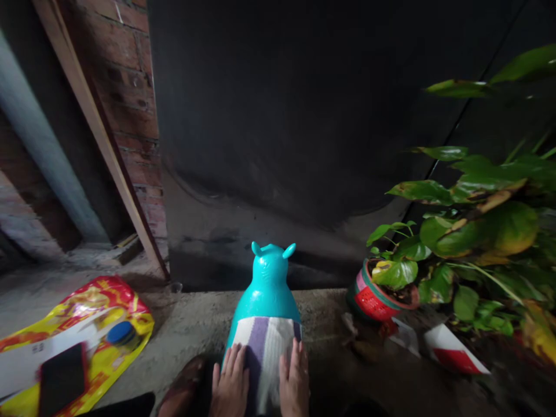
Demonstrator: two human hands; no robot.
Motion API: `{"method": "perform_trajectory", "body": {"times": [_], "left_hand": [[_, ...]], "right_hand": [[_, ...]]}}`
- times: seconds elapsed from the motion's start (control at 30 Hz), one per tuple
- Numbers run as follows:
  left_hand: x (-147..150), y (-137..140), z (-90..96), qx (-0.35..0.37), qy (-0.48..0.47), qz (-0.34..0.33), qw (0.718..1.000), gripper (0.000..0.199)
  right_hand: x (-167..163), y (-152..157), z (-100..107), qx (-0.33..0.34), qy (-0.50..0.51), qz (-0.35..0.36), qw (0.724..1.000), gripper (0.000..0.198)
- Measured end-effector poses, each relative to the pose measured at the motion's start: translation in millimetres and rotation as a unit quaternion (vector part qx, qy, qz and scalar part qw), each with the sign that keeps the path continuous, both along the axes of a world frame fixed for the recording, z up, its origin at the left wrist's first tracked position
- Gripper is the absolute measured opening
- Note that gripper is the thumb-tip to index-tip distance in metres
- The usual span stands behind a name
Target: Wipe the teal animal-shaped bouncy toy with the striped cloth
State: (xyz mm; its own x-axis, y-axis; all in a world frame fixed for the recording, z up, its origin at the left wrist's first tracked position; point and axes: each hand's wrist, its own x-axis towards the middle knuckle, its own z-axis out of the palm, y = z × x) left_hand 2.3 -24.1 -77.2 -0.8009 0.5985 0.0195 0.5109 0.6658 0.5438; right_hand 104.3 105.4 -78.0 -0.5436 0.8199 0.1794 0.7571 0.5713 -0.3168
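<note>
I see both my hands lying flat and spread on a purple-and-white striped cloth (264, 353) that covers the back of a turquoise plastic animal-shaped toy (268, 286), at 6 o'clock on the concrete floor (195, 330). My left hand (231, 385) and my right hand (295, 383) pinch nothing. I judge that the cloth can slide off the smooth toy, or the toy can tip toward the red plastic plant pot (373, 298) at 3 o'clock.

Bare floor (191, 324) left; potted plant (382, 292) crowds right.
</note>
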Motion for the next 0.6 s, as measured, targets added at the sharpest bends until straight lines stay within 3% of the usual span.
{"method": "perform_trajectory", "body": {"times": [0.13,0.23,0.4,0.6], "left_hand": [[-2.3,16.9,-13.2,0.089,-0.008,-0.002,0.996,0.062],[-5.3,25.3,-22.5,0.082,-0.011,-0.017,0.996,0.061],[-23.6,37.7,-5.0,0.035,0.012,-0.022,0.999,0.057],[-61.1,67.2,9.0,0.023,-0.033,-0.010,0.999,0.056]], "right_hand": [[-2.5,12.1,21.0,0.049,-0.074,0.037,0.995,0.052],[-6.7,13.6,20.2,0.044,-0.103,0.076,0.991,0.051],[-27.5,19.0,19.7,0.036,-0.121,0.077,0.989,0.053],[-80.3,44.9,45.3,0.014,-0.161,0.071,0.984,0.056]]}}
